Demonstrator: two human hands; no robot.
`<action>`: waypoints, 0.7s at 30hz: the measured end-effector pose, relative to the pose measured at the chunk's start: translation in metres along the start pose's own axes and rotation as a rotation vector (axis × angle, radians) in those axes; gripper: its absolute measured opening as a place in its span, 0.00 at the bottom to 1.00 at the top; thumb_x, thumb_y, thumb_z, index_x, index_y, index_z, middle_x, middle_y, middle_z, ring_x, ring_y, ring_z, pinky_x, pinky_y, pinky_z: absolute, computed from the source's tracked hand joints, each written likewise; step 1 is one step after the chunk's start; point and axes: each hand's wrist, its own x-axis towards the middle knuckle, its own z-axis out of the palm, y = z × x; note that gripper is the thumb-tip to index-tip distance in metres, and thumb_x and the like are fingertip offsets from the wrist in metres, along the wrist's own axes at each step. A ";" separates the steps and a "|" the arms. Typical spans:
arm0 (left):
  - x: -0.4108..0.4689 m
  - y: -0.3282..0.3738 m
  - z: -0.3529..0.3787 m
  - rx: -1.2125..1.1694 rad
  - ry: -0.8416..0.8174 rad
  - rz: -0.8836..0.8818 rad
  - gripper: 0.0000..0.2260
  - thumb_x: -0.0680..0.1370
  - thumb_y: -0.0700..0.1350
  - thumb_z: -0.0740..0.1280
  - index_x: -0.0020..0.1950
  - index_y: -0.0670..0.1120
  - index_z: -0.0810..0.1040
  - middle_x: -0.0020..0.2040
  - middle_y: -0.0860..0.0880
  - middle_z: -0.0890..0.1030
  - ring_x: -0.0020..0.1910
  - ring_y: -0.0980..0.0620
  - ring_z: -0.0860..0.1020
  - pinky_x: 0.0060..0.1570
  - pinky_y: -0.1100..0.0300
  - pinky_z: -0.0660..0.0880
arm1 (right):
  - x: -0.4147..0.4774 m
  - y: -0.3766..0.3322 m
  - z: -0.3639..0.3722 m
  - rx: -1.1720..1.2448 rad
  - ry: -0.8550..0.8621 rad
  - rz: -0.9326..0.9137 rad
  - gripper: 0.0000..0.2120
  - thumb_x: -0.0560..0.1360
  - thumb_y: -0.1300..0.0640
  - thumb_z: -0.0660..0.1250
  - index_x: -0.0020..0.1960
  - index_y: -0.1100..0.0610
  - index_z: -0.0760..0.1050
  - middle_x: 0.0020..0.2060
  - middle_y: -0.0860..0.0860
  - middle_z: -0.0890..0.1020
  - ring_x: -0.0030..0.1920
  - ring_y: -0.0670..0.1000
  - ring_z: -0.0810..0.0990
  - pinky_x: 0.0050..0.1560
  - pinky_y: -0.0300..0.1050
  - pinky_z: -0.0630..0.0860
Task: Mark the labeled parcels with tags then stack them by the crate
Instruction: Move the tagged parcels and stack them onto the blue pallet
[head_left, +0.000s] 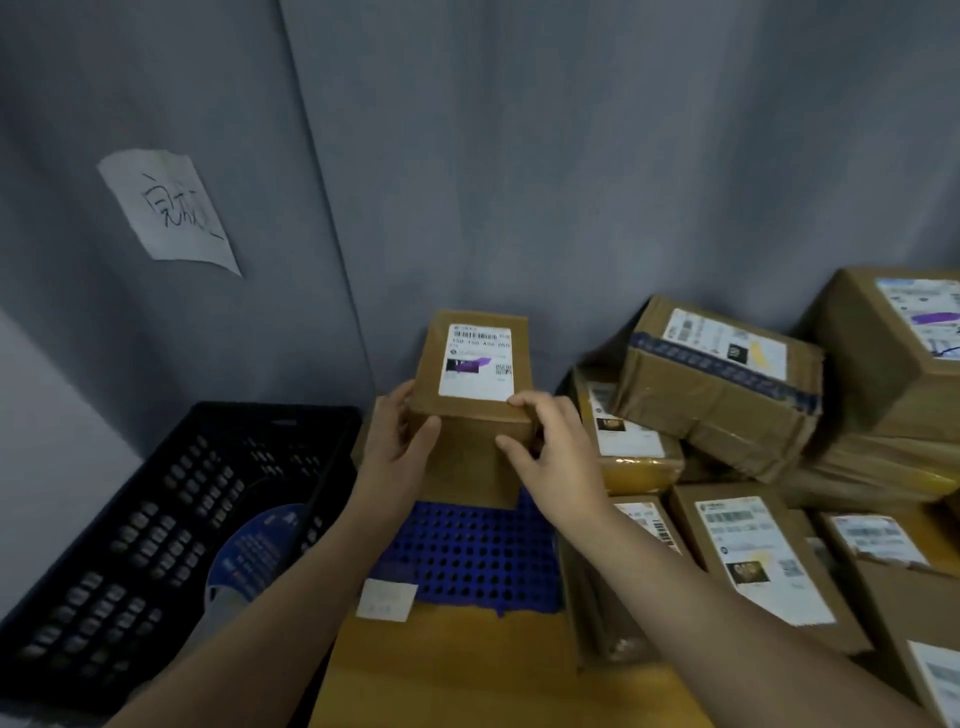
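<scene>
A small cardboard parcel (470, 415) with a white shipping label bearing a purple mark is held upright between both hands, over a blue perforated mat (467, 556). My left hand (397, 436) grips its left side, thumb on the front face. My right hand (550, 441) grips its right front corner, fingers curled over the top edge. The black plastic crate (156, 519) stands just to the left, holding a blue-and-white round item.
Several labeled cardboard parcels (722, 384) are piled and laid at the right, some marked purple or yellow. A small white paper slip (387, 600) lies on the wooden table (441, 675). A grey curtain with a handwritten note (171, 208) hangs behind.
</scene>
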 end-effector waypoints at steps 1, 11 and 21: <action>0.003 -0.010 -0.005 -0.017 -0.050 -0.027 0.22 0.77 0.52 0.62 0.71 0.54 0.64 0.65 0.54 0.73 0.63 0.58 0.74 0.58 0.59 0.75 | 0.000 0.005 0.007 -0.023 -0.008 0.039 0.19 0.76 0.55 0.68 0.64 0.47 0.68 0.56 0.44 0.68 0.46 0.39 0.71 0.43 0.26 0.68; 0.039 -0.109 -0.032 0.192 -0.412 -0.369 0.20 0.82 0.50 0.59 0.71 0.50 0.57 0.71 0.56 0.64 0.68 0.60 0.65 0.61 0.65 0.65 | 0.002 0.045 0.080 -0.217 -0.092 0.350 0.11 0.75 0.58 0.67 0.54 0.50 0.68 0.53 0.49 0.77 0.51 0.50 0.78 0.48 0.44 0.76; 0.115 -0.177 -0.087 0.945 -0.282 -0.428 0.22 0.82 0.55 0.54 0.76 0.59 0.58 0.77 0.37 0.49 0.74 0.35 0.55 0.72 0.47 0.54 | 0.011 0.056 0.114 -0.201 -0.249 0.415 0.35 0.77 0.58 0.66 0.75 0.40 0.51 0.74 0.51 0.57 0.69 0.53 0.66 0.67 0.50 0.70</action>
